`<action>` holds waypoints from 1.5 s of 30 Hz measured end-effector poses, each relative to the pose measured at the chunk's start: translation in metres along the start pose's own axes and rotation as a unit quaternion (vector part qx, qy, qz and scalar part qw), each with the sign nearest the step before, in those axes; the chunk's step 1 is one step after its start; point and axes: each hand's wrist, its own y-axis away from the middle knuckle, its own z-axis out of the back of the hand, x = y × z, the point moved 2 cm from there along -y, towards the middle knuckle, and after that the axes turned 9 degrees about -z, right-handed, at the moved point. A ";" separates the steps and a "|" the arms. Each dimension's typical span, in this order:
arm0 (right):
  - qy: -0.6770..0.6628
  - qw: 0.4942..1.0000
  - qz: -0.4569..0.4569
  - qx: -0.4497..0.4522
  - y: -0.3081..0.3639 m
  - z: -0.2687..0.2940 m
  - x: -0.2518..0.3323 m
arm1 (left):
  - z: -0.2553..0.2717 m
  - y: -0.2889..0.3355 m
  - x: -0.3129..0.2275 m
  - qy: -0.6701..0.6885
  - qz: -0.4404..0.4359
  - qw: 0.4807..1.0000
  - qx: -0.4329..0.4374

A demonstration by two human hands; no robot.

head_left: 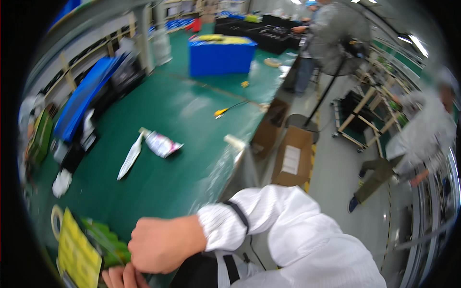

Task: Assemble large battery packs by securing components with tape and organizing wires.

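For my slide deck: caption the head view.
Right hand closed in a fist beside green packets at a green workbench; left hand's fingers just below.

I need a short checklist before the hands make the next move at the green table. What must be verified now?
1. Right hand in view: ok, a fist at the table's near edge.
2. Left hand in view: not ok, only fingers show at the lower edge.
3. What the hands grip: cannot tell.
4. Yellow sheet within reach: ok, beside the hands.
5. Crumpled pouch and white strip: ok, lying apart from the hands on the green table.
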 end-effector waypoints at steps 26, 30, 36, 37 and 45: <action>-0.101 0.993 0.064 0.028 0.008 0.003 -0.013 | -0.019 0.026 0.001 0.015 -0.005 0.995 -0.104; -0.062 0.995 0.020 0.075 0.005 0.009 -0.008 | -0.021 0.022 -0.001 -0.018 -0.004 0.995 -0.097; 0.047 0.995 0.007 0.085 0.012 0.009 0.001 | -0.023 0.022 -0.002 -0.028 -0.004 0.996 -0.079; 0.054 0.996 0.013 0.068 0.012 0.009 0.003 | -0.023 0.021 -0.002 -0.027 -0.004 0.996 -0.080; 0.014 1.000 0.008 0.025 0.012 0.006 0.005 | -0.023 0.024 -0.001 -0.025 0.001 0.994 -0.103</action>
